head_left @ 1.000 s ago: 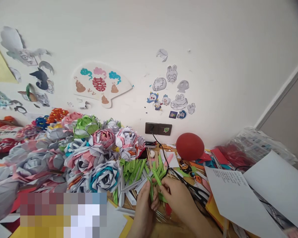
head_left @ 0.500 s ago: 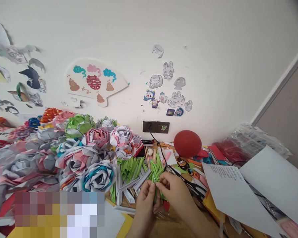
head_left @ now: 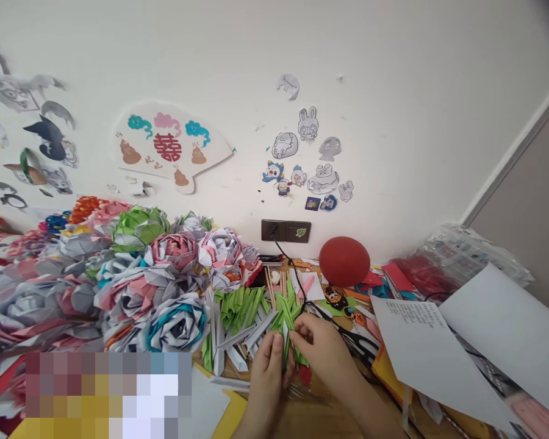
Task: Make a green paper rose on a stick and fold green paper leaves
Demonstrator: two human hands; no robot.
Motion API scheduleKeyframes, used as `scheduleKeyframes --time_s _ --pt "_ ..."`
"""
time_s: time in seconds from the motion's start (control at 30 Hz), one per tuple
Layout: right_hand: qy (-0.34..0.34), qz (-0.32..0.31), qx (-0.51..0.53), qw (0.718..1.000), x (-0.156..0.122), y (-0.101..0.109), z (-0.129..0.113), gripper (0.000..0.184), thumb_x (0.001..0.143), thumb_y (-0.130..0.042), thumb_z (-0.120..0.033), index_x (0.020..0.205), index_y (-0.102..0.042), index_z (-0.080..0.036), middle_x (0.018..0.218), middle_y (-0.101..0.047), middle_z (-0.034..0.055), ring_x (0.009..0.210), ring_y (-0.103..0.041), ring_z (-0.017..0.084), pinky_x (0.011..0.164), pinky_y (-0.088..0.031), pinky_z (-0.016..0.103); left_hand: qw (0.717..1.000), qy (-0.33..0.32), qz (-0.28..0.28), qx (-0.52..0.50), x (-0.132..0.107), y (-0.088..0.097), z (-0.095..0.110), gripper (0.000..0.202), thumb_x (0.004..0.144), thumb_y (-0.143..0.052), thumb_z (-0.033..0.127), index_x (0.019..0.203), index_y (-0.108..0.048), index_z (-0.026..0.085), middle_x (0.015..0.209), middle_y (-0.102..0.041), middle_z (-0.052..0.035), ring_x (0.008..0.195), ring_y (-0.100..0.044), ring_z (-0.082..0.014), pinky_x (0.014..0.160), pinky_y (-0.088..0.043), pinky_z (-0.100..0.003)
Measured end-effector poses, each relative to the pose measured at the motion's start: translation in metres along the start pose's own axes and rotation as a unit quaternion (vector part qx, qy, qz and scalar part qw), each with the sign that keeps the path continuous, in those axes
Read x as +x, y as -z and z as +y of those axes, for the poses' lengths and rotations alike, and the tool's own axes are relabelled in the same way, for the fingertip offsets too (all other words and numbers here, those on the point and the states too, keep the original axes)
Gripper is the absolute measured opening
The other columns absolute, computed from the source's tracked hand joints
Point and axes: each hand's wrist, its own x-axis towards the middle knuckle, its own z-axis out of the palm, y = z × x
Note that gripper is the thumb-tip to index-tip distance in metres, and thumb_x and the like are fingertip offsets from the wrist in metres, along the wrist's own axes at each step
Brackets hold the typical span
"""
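Both of my hands meet at the front of the table around a bundle of folded green paper strips point(head_left: 284, 311) that fan out upward. My left hand point(head_left: 269, 358) grips the lower part of the bundle, thumb against it. From the right, my right hand point(head_left: 317, 340) pinches its side with thumb and bent fingers. Just behind lie more green folded strips point(head_left: 241, 308) and white folded strips point(head_left: 218, 341). To the left is a heap of folded paper flowers, the nearest a blue and white one point(head_left: 177, 323).
Black-handled scissors point(head_left: 363, 344) lie right of my hands, beside white paper sheets point(head_left: 416, 341). Behind stand a red balloon point(head_left: 344, 261) and a wall socket point(head_left: 274, 230) with a black cable running down to the table. Wooden sticks point(head_left: 277, 281) lie near the wall.
The view has shifted slightly, so the scene sits a little further left and higher. My fingertips have parted slightly at the green bundle, showing more of a pale fold between them.
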Motion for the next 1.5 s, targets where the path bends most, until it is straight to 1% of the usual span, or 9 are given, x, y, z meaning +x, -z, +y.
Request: scheduleKeyframes --time_s 0.2,0.4,0.63,0.8,0.97,1.07,1.2,1.33,1.5 --pt "-0.008 0.001 0.003 1.0 0.002 -0.001 0.004 0.009 0.076 -0.052 -0.017 0.069 -0.057 -0.02 0.065 -0.061 -0.0015 0.061 -0.053 0.014 0.056 -0.035 0.022 1.0 -0.012 0.003 0.029 -0.002 -0.003 0.001 0.037 0.069 -0.069 0.053 0.074 -0.054 0.018 0.045 -0.043 0.0105 0.035 -0.028 -0.0047 0.037 -0.02 -0.017" --pt "-0.005 0.017 -0.004 1.0 0.002 -0.001 0.003 0.009 0.076 -0.053 -0.018 0.068 -0.056 -0.02 0.063 -0.059 -0.0016 0.06 -0.051 0.014 0.055 -0.033 0.022 0.998 -0.029 0.027 0.052 -0.001 -0.005 0.006 0.041 0.065 -0.07 0.056 0.076 -0.058 0.018 0.049 -0.046 0.0078 0.039 -0.036 -0.0075 0.039 -0.027 -0.018" --pt "-0.007 -0.009 -0.021 1.0 -0.001 -0.007 0.001 0.016 0.071 -0.051 -0.014 0.057 -0.053 -0.019 0.055 -0.056 -0.0027 0.053 -0.048 0.011 0.05 -0.03 0.021 0.988 -0.051 0.115 0.093 0.005 0.008 0.002 0.027 0.072 -0.067 0.047 0.077 -0.06 0.021 0.071 -0.062 -0.0022 0.077 -0.059 -0.0213 0.063 -0.045 -0.025" --pt "-0.014 -0.013 -0.069 0.997 -0.005 -0.012 0.003 0.016 0.07 -0.051 -0.017 0.055 -0.053 -0.019 0.051 -0.056 -0.0031 0.048 -0.044 0.01 0.046 -0.023 0.021 0.983 -0.054 0.13 0.121 0.004 0.01 -0.001 0.023 0.075 -0.065 0.041 0.088 -0.062 0.022 0.101 -0.065 -0.0077 0.109 -0.053 -0.0252 0.092 -0.039 -0.03" --pt "0.006 -0.011 -0.112 0.994 -0.008 -0.011 -0.002 0.019 0.073 -0.05 -0.019 0.054 -0.054 -0.018 0.051 -0.054 -0.0029 0.048 -0.038 0.009 0.046 -0.019 0.022 0.985 -0.055 0.085 0.141 0.002 0.009 -0.003 0.033 0.077 -0.058 0.05 0.091 -0.063 0.02 0.091 -0.067 -0.0065 0.094 -0.059 -0.0257 0.09 -0.043 -0.035" --pt "0.011 -0.018 -0.141 0.99 -0.009 -0.013 -0.003 0.024 0.076 -0.05 -0.022 0.053 -0.054 -0.018 0.051 -0.055 -0.0018 0.047 -0.034 0.009 0.047 -0.016 0.024 0.983 -0.037 0.106 0.145 0.002 0.011 -0.007 0.038 0.078 -0.057 0.051 0.1 -0.062 0.02 0.103 -0.066 -0.0091 0.108 -0.055 -0.0283 0.096 -0.041 -0.039" --pt "0.003 -0.038 -0.161 0.986 -0.009 -0.016 -0.004 0.019 0.073 -0.051 -0.019 0.055 -0.057 -0.018 0.057 -0.061 0.0005 0.051 -0.042 0.01 0.048 -0.017 0.024 0.979 -0.023 0.142 0.146 0.004 0.016 -0.012 0.037 0.077 -0.061 0.046 0.103 -0.063 0.021 0.125 -0.059 -0.0119 0.127 -0.042 -0.0291 0.108 -0.028 -0.038" --pt "-0.008 -0.056 -0.185 0.981 -0.009 -0.013 -0.008 0.02 0.075 -0.049 -0.019 0.059 -0.062 -0.018 0.062 -0.066 0.0037 0.055 -0.05 0.012 0.048 -0.018 0.025 0.987 0.002 0.133 0.088 0.006 0.019 -0.016 0.039 0.074 -0.065 0.045 0.105 -0.064 0.02 0.128 -0.057 -0.0115 0.128 -0.04 -0.0291 0.106 -0.031 -0.036" --pt "0.014 -0.056 -0.202 0.978 -0.011 -0.009 -0.014 0.028 0.084 -0.042 -0.024 0.077 -0.069 -0.02 0.071 -0.071 0.0074 0.058 -0.058 0.017 0.049 -0.02 0.028 0.995 0.032 0.099 0.002 0.005 0.017 -0.017 0.045 0.072 -0.067 0.049 0.108 -0.062 0.022 0.112 -0.067 -0.0093 0.109 -0.056 -0.029 0.086 -0.046 -0.034"
